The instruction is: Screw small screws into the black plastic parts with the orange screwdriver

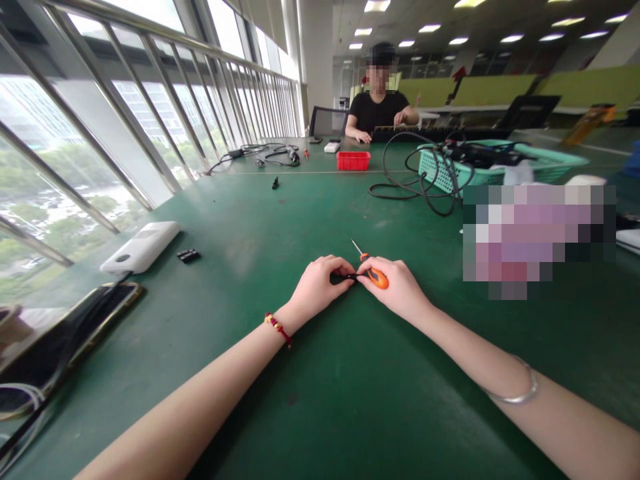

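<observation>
Close together over the green table (300,393), my two hands meet at a small black part (343,277). The fingers of my left hand (319,285) pinch this part; its exact kind is too small to make out. My right hand (397,287) is closed around an orange and black screwdriver (379,278). The screwdriver's thin metal shaft points up and away to the left, clear of the black part. The thumb and fingertip of my right hand also reach the part's right end. My fingers cover much of it.
A white device (143,248), a small black piece (189,255) and a phone (95,327) with cables lie left. Farther off are a red tray (353,161), tangled cables (280,155) and a teal basket (435,170). A person (379,107) sits opposite; a railing (200,57) borders the left.
</observation>
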### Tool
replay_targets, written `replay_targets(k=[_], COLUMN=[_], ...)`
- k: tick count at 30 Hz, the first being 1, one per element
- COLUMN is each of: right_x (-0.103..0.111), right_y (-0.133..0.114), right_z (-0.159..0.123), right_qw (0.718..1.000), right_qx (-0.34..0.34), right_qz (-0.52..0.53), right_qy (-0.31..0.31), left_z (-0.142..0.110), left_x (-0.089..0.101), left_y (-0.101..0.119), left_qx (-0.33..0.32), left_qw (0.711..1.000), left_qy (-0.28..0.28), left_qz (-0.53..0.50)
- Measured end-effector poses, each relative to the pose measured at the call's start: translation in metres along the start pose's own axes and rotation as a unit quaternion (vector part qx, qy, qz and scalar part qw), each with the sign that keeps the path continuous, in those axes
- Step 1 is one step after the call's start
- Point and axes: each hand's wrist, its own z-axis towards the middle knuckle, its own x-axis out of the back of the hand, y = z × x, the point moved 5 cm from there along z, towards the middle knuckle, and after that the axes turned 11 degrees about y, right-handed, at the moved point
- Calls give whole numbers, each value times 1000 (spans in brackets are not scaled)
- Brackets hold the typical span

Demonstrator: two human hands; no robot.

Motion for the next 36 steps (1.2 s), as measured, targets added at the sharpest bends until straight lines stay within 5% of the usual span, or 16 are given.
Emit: replay_targets(k=[27,30,36], right_x=[-2,9,57], right_y=[0,-1,-2], right_z=[-2,-1,8], right_qw=[999,994,950], right_qx=[-18,-61,-74], right_qz=[42,81,183], right_qy=[-6,39,240], left_z=[-1,-1,-1], left_x=[0,0,1], left_y=[3,4,5], left_qx=[18,15,-2], left_qw=[1000,1000,1000], left_qy=[10,9,2], left_qz=[-12,2,23])
